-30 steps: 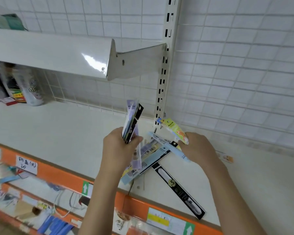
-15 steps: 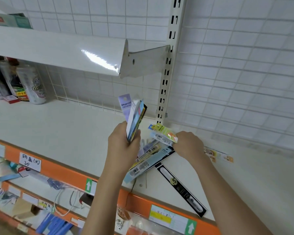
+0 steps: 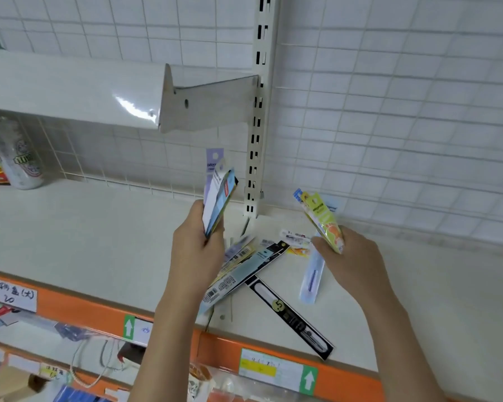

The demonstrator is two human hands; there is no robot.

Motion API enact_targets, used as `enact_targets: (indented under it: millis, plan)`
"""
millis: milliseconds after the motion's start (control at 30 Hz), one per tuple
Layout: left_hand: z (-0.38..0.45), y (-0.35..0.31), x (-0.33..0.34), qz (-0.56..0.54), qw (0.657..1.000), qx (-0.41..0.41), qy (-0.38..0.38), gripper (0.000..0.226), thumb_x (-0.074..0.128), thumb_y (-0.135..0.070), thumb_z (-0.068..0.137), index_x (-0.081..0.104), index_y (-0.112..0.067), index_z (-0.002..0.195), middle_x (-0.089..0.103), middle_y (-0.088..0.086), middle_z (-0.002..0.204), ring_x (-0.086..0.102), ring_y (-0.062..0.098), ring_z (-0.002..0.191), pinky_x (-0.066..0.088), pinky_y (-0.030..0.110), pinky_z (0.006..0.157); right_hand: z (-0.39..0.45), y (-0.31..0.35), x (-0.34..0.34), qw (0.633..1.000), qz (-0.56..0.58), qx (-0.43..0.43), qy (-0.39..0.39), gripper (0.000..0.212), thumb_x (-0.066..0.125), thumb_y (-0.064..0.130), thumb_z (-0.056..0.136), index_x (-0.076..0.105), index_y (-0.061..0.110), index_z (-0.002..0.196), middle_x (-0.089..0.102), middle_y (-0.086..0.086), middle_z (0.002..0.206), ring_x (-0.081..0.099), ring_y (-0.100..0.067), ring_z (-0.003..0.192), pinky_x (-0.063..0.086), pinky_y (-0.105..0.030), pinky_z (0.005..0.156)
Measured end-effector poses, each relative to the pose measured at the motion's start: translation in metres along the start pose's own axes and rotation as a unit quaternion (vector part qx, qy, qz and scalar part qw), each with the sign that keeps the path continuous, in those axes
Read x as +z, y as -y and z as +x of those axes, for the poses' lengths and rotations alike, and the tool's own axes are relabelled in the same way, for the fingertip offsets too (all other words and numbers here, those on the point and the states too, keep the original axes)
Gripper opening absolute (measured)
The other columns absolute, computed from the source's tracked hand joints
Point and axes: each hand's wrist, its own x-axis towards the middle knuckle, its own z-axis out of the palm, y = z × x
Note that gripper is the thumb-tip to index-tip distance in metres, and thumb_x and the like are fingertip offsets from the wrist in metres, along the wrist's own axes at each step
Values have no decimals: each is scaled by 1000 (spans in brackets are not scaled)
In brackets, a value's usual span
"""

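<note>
Left hand [image 3: 196, 248], at the centre of the frame, grips a stack of flat packets [image 3: 217, 198] by its lower end. The fingers curl round the stack, which stands almost upright above the fist with a pale purple card at its back. Right hand [image 3: 352, 256], right of centre, pinches the lower end of a yellow-green packet [image 3: 321, 219] between thumb and fingers. That packet tilts up and toward the left of the frame, clear of the shelf board [image 3: 84, 227].

Between and below the two hands, a loose pile of long packets [image 3: 244, 268] lies fanned on the board, barcodes facing up. A black packet [image 3: 291, 317] with a round "5" sticker runs from under the pile toward the lower right, ending near the orange front strip [image 3: 70, 306]. A clear blue-edged packet [image 3: 312, 277] lies just beside the right hand, and a small white packet [image 3: 295, 237] sits near its thumb.

A slotted white upright [image 3: 256, 126] rises behind the stack. In the upper left, an upper shelf [image 3: 70, 91] hangs from it, and a can [image 3: 18, 161] stands at the left edge.
</note>
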Motion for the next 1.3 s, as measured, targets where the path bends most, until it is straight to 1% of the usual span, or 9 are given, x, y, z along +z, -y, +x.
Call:
enact_targets:
  millis: [133, 300, 400, 500, 633, 800, 967, 1100, 1300]
  plan:
    - [0, -2, 0, 35, 999, 10, 27, 11, 43, -12, 96, 43, -16, 86, 45, 2, 62, 51, 28, 59, 42, 35, 53, -5, -11, -3, 999, 5, 36, 19, 15, 63, 28, 83, 58, 14, 85, 61, -2, 73, 59, -27, 75, 47, -35, 65]
    - [-1, 1, 0, 96, 994, 17, 44, 11, 47, -14, 94, 43, -13, 84, 40, -3, 58, 35, 14, 49, 28, 23, 48, -10, -8, -9, 996, 68, 47, 34, 35, 64, 22, 85, 49, 22, 116, 58, 6, 84, 58, -24, 86, 44, -33, 71]
    - [-4, 6, 1, 130, 989, -11, 69, 11, 50, -21, 94, 47, -16, 85, 44, -5, 58, 41, 13, 49, 28, 22, 46, -11, -9, -13, 997, 52, 35, 43, 9, 62, 22, 87, 57, 20, 94, 54, 9, 70, 53, -18, 70, 38, -26, 57]
    - [-7, 11, 3, 168, 979, -46, 103, 13, 56, -28, 90, 53, -16, 87, 51, -3, 59, 48, 17, 52, 35, 25, 46, -14, -9, -16, 997, 52, 19, 49, 28, 55, 21, 90, 42, 15, 66, 39, 4, 54, 36, -13, 51, 25, -24, 48]
    - [-8, 20, 4, 232, 960, -81, 134, 26, 60, -36, 86, 51, -12, 80, 48, -4, 60, 47, 17, 53, 33, 26, 45, -16, -7, -18, 995, 57, 21, 76, 25, 51, 23, 91, 41, 10, 72, 45, -3, 61, 36, -16, 53, 29, -25, 50]
    - [-6, 28, 0, 280, 944, -116, 130, 26, 56, -35, 88, 48, -13, 77, 51, 2, 64, 50, 27, 63, 34, 27, 51, -20, -6, -19, 989, 95, 22, 110, 6, 47, 19, 93, 50, 14, 94, 68, 2, 74, 63, -1, 60, 45, -21, 59]
    - [-9, 35, -4, 284, 944, -121, 119, 22, 50, -28, 92, 44, -15, 74, 48, 2, 64, 49, 28, 64, 33, 28, 52, -21, -4, -12, 994, 45, -23, 98, 24, 59, 34, 89, 43, 21, 77, 50, 2, 62, 54, -20, 60, 38, -31, 57]
    - [-10, 37, -10, 270, 946, -141, 107, 27, 52, -27, 90, 41, -16, 68, 49, 2, 63, 47, 23, 59, 30, 27, 48, -21, -3, 1, 990, 13, -46, 130, 17, 58, 37, 89, 53, 21, 83, 60, 5, 75, 59, -19, 78, 47, -35, 71]
    - [-12, 40, -22, 266, 946, -156, 99, 14, 53, -16, 85, 47, -12, 73, 49, 4, 63, 47, 28, 63, 32, 28, 49, -26, 1, 24, 978, -63, -74, 185, 35, 53, 45, 90, 38, 25, 66, 46, 6, 64, 50, -17, 65, 34, -29, 55]
